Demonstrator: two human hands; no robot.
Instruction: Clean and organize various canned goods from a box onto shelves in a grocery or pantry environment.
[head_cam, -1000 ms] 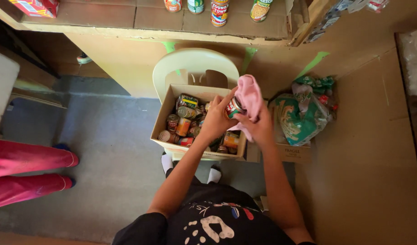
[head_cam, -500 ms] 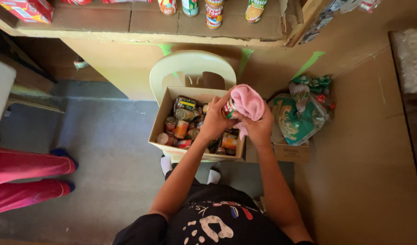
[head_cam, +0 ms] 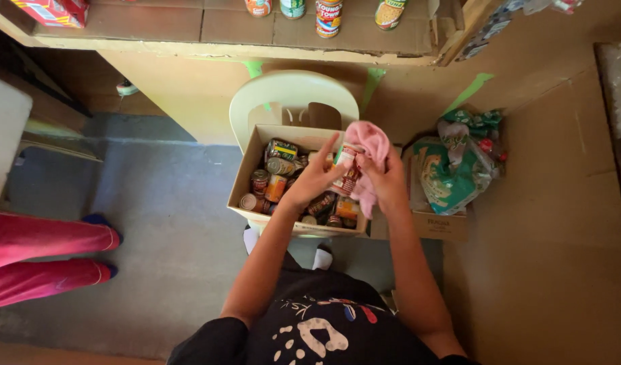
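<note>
Looking down from the head cam, both hands are up over a cardboard box [head_cam: 246, 177] packed with cans, and that box sits on a pale plastic chair [head_cam: 293, 91]. The left hand [head_cam: 315, 181] has its fingers spread and curled around a small can [head_cam: 346, 170] with a red and white label, so it's gripping the can from the left side. The right hand [head_cam: 387, 181] is clenched on a pink cloth [head_cam: 372, 145], which is bunched up and pressed against the can's top and right side. So the can is held between the 2 hands, just above the right half of the box, not resting in it.

Inside the box there's a jumble of other cans [head_cam: 270, 182], some upright, some lying down. Just right of it is another carton holding a green plastic bag [head_cam: 452, 169] of packets. Up top, a shelf [head_cam: 209, 27] carries a few more cans in a row [head_cam: 327, 13] and a red box at the far left. On the left edge, someone's legs in pink trousers [head_cam: 40, 253] stretch across the grey floor.
</note>
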